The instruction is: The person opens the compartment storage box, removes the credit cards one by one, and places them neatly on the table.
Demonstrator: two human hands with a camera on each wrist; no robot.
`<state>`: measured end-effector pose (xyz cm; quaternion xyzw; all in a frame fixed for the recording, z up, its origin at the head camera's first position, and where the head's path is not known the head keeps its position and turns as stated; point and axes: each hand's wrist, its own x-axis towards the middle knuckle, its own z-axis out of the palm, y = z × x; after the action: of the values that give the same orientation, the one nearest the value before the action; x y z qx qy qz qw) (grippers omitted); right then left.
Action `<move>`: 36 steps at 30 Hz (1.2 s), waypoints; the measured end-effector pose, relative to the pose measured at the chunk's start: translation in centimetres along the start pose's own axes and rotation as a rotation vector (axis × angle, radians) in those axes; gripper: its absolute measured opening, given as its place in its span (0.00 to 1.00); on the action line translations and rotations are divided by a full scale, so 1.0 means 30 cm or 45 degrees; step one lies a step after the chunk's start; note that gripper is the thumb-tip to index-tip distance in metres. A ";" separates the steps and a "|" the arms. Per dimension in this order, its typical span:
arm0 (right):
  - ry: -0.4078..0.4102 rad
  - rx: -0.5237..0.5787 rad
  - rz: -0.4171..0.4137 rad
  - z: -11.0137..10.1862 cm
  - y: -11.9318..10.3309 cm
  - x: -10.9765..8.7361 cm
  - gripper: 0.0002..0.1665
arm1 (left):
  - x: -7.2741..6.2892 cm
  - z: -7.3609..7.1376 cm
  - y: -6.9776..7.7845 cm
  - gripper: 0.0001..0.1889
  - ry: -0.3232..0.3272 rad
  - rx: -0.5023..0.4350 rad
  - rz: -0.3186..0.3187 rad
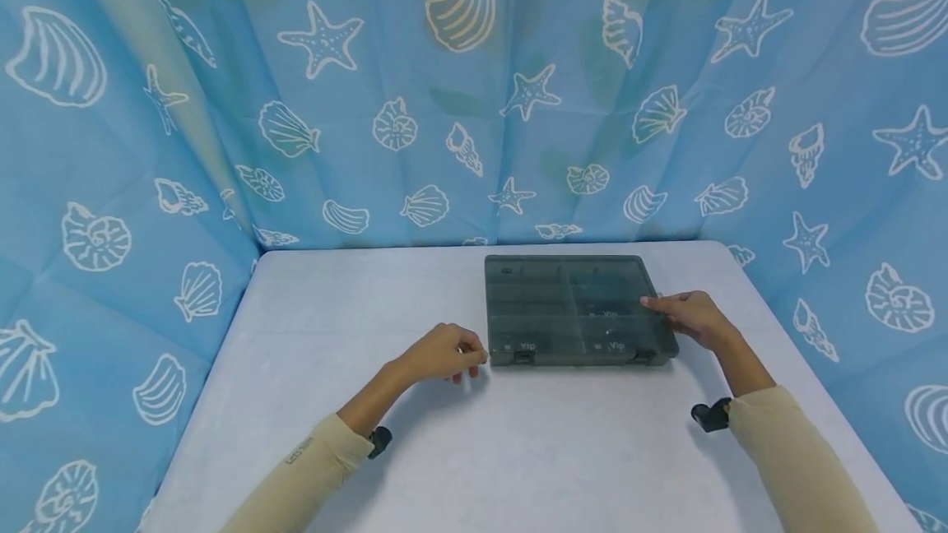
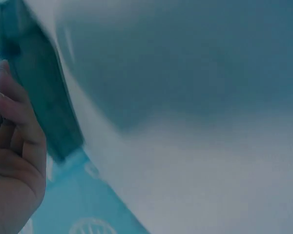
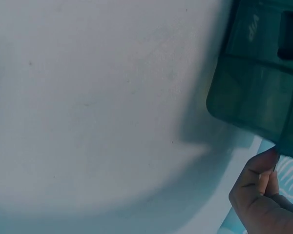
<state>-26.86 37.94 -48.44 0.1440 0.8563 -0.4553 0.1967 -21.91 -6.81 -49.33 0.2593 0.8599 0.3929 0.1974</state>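
A dark translucent plastic organizer box [image 1: 566, 311] with a closed lid lies toward the back of the table, latches along its near side. Inside, dividers show faintly through the lid. My right hand [image 1: 692, 317] grips the box's right edge, thumb on top and the other fingers partly hidden below. In the right wrist view the thumb of the right hand [image 3: 266, 192] meets the box's edge [image 3: 254, 97]. Beside the near left corner is my left hand [image 1: 448, 352], loosely bent, fingertips right at the corner. The left wrist view has the left hand [image 2: 17, 161] overlapping the box [image 2: 44, 87].
The white table [image 1: 355, 294] spreads around the box and toward me. Blue curtains [image 1: 415, 89] with shell and starfish prints hang behind the table and at both sides. A small black camera [image 1: 713, 415] sits at the right wrist, another camera [image 1: 381, 441] at the left.
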 end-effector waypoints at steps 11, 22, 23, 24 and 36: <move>0.101 0.087 0.114 -0.064 0.049 0.045 0.64 | 0.114 0.234 0.105 0.18 -0.187 -0.362 0.038; 0.077 0.105 0.126 -0.062 0.062 0.074 0.68 | 0.188 0.358 0.135 0.35 -0.043 -1.771 -0.343; 0.075 0.105 0.119 -0.063 0.060 0.074 0.67 | 0.192 0.362 0.138 0.33 -0.006 -1.813 -0.347; 0.080 0.108 0.114 -0.064 0.058 0.075 0.66 | 0.197 0.367 0.141 0.30 0.029 -1.839 -0.348; 0.052 0.107 0.110 -0.092 0.039 0.070 0.61 | 0.231 0.411 0.198 0.16 0.185 -1.924 -0.335</move>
<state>-28.77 41.02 -48.86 0.1980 0.8333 -0.4790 0.1925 -18.94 7.73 -53.23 -0.0767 0.3927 0.8627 0.3092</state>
